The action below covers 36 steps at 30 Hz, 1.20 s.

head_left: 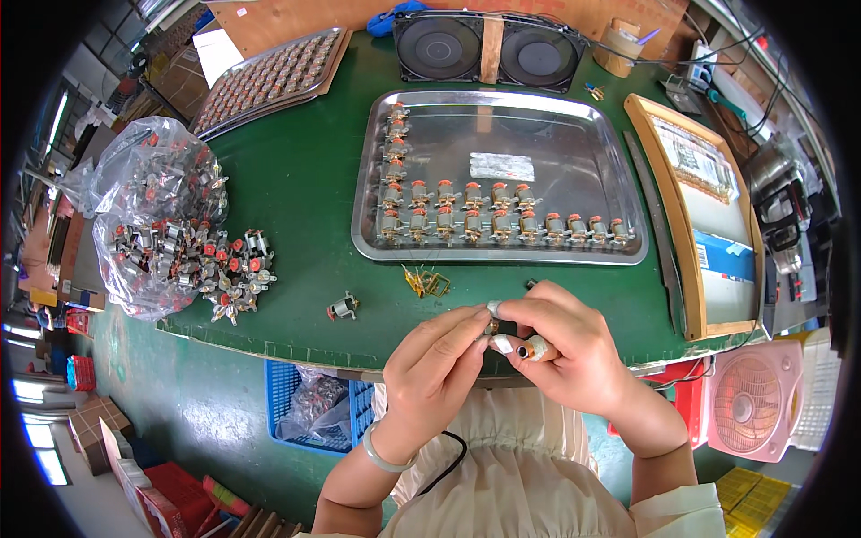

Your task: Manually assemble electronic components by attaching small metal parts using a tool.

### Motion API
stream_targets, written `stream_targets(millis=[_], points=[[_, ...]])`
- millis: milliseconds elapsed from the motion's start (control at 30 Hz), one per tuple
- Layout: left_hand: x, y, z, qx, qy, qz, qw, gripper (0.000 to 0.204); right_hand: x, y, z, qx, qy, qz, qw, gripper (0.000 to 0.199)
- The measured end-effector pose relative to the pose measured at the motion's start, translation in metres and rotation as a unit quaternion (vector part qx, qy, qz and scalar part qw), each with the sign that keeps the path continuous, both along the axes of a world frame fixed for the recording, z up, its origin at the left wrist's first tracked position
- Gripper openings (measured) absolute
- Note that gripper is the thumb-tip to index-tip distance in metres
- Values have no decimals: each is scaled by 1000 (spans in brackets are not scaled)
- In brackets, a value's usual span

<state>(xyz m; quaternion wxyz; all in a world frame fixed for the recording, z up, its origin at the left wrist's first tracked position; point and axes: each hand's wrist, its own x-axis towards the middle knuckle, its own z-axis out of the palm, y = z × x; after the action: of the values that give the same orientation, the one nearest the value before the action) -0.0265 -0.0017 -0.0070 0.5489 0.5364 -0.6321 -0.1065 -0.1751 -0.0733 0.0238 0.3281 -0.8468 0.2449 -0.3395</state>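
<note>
You held a small motor armature (495,325) between both hands, just in front of the steel tray (574,125), at the near edge of the green table (296,179). Most of the part was hidden by your fingers; what showed was a short, dark, roughly cylindrical body with a glint of metal at its top. Your left hand (430,368) pinched it from the left, thumb and forefinger drawn narrow onto it, a pale bangle (381,457) at the wrist. Your right hand (565,345) curled over it from the right, fingers closed around it, with tape wraps on a fingertip or two (535,347).

Inside the tray lay rows of like armatures (484,220), each with coppery windings and a reddish end, filling its near-left part and a column up its left side. Just in front of the tray, left of your hands, lay a few brass-coloured clips (426,282), and farther left a single armature (343,307). Well left of the tray a clear plastic bag (148,206) spilled a heap of such parts. Behind the tray stood two black fans (489,45); behind and to its left, a second tray (269,76) full of parts. A wooden-framed board (708,215) lay right of it.
</note>
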Motion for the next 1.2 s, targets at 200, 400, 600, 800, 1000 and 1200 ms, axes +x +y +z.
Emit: stream_targets(millis=[200, 400, 600, 800, 1000, 1200], points=[[-1, -3, -2, -9, 34, -21, 999, 25, -3, -3, -4, -20, -1, 4, 1000, 33], [1, -4, -4, 9, 42, -25, 999, 22, -13, -10, 5, -6, 11, -11, 1000, 34], [4, 1, -12, 125, 328, -98, 931, 21, -46, -27, 11, -6, 174, -110, 979, 32], [4, -3, -7, 191, 472, -165, 844, 20, -54, -25, -7, 6, 247, -103, 964, 29], [4, -4, -9, 189, 446, -170, 858, 20, -51, -25, 6, 43, 52, -53, 996, 39], [7, -4, -6, 171, 304, -141, 927, 19, -37, -18, 39, -16, 40, 35, 998, 39]])
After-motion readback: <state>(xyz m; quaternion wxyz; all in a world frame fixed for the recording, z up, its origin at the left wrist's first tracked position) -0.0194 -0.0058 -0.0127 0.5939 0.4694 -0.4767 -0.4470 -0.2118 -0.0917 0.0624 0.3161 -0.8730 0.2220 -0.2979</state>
